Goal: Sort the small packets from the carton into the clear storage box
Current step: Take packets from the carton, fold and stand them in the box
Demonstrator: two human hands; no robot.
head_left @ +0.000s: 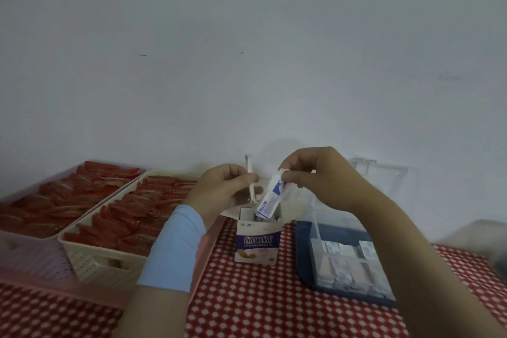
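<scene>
the right hand [321, 175] pinches a blue-and-white plaster packet [270, 197] by its top end between thumb and fingertips, just above the open carton [258, 241] mid-way along the checked table [260, 304]. the left hand [222, 189] grips a second slim packet [250, 173], seen edge-on. best carried one at a time to the clear storage box [354, 263] near the table's right edge and stood upright beside the rows there

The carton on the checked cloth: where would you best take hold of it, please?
The carton stands upright with its top open, so probably grip its two side walls at mid-height, coming from the front; the open rim would likely buckle.
</scene>
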